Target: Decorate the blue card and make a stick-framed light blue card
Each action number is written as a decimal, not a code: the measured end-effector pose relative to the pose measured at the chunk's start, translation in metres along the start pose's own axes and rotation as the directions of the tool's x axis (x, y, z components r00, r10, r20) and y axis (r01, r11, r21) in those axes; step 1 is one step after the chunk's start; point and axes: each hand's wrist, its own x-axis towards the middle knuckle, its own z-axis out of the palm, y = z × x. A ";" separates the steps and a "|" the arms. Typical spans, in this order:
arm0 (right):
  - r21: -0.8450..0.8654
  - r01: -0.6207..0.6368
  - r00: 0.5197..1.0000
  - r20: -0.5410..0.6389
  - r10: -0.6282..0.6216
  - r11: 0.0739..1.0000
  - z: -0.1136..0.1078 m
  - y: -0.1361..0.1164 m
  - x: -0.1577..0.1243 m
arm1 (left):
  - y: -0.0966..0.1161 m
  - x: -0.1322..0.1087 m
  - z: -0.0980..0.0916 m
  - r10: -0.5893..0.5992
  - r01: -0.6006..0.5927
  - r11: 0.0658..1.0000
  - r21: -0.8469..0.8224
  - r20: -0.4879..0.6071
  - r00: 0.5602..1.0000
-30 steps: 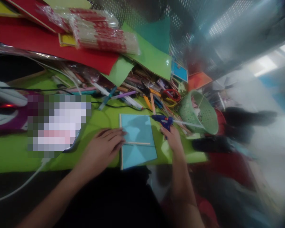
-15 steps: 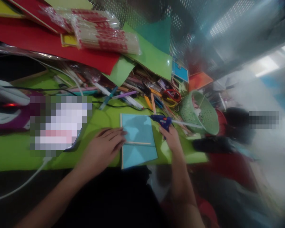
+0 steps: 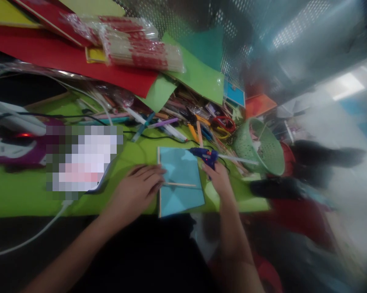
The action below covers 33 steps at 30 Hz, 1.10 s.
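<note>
My right hand (image 3: 220, 179) is wrapped round the handle of a blue glue gun (image 3: 205, 154), with a clear glue stick (image 3: 238, 159) poking out of its back. The gun's nozzle is over the top edge of a light blue card (image 3: 180, 162), which lies on the green table cover. Along the card's left edge runs a thin wooden strip (image 3: 159, 195). At that edge, the fingers of my left hand (image 3: 143, 181) are closed on one end of a thin wooden stick (image 3: 181, 184), which reaches across the card. The fingertips partly hide that end.
A phone (image 3: 85, 158) with a white cable lies left of the card, beside a purple power strip (image 3: 15, 146). Pens, scissors (image 3: 223, 124) and sticks crowd the back. A green basket (image 3: 259, 146) stands at right. Bagged sticks (image 3: 143, 51) rest on coloured sheets.
The whole view has shifted slightly, so things appear a little further right. Against the card, the glue gun's nozzle has moved slightly left along the top edge. My left hand stays by the stick.
</note>
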 end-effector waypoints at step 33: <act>0.007 -0.051 0.993 -0.104 0.051 0.999 -0.012 0.011 -0.003 | 0.001 0.000 0.000 -0.019 0.019 1.000 -0.021 0.007 1.000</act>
